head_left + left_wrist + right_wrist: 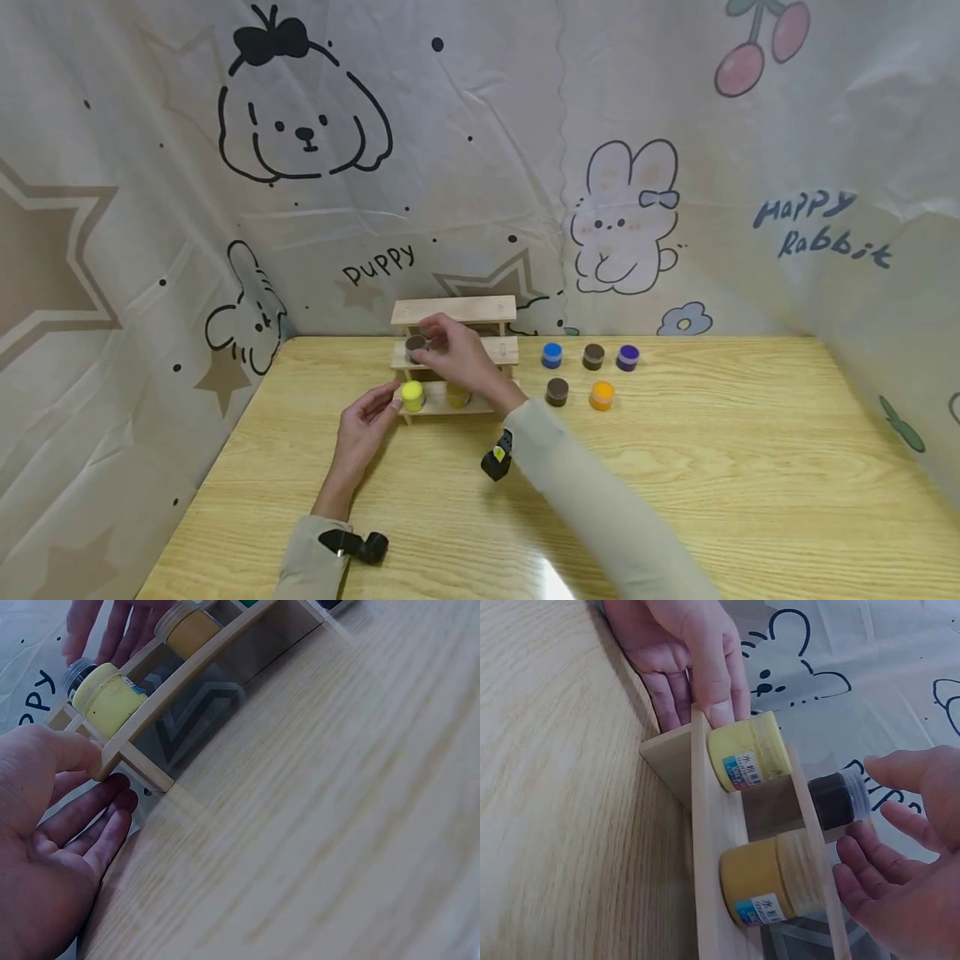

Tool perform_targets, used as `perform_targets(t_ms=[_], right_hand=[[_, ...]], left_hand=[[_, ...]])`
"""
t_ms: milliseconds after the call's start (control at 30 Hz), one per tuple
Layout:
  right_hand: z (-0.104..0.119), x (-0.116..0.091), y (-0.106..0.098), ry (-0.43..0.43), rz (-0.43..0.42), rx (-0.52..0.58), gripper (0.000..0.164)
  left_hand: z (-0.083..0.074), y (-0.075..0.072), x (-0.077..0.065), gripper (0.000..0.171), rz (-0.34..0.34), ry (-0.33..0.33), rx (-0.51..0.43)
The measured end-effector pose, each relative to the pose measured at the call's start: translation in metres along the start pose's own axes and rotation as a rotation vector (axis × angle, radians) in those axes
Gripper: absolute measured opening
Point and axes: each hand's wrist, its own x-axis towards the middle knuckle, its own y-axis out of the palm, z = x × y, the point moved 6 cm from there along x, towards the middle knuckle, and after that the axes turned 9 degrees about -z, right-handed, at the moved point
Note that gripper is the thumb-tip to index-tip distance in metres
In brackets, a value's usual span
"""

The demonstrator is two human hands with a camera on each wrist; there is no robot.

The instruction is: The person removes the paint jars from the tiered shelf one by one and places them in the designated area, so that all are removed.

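A three-step wooden display rack (pixel 455 311) stands at the back of the table. My left hand (pixel 363 423) holds the left end of its lowest step, thumb against the board's end and fingers below. On that step are a yellow paint jar (pixel 746 752) and, to its right, an ochre paint jar (pixel 761 881), partly covered by my right forearm in the head view. Over the middle step, my right hand (pixel 456 354) is around a small dark paint jar (pixel 832 801) with a clear lid. Its thumb tip is at the lid and its fingers are loosely bent beside it.
Right of the rack, several paint jars stand on the wooden table (pixel 712 467): blue (pixel 552 356), purple (pixel 627 358), orange (pixel 602 396) and two dark brown ones, one in front (pixel 557 392). A printed cloth (pixel 480 167) hangs close behind the rack.
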Motion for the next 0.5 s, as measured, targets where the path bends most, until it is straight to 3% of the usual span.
perform_targets(t_ms=[500], right_hand=[[-0.0035,0.0061,0.0078,0.01,-0.005,-0.113,0.033]], left_hand=[[-0.0019,0.0008,0.0007,0.036,-0.012,-0.01,0.002]])
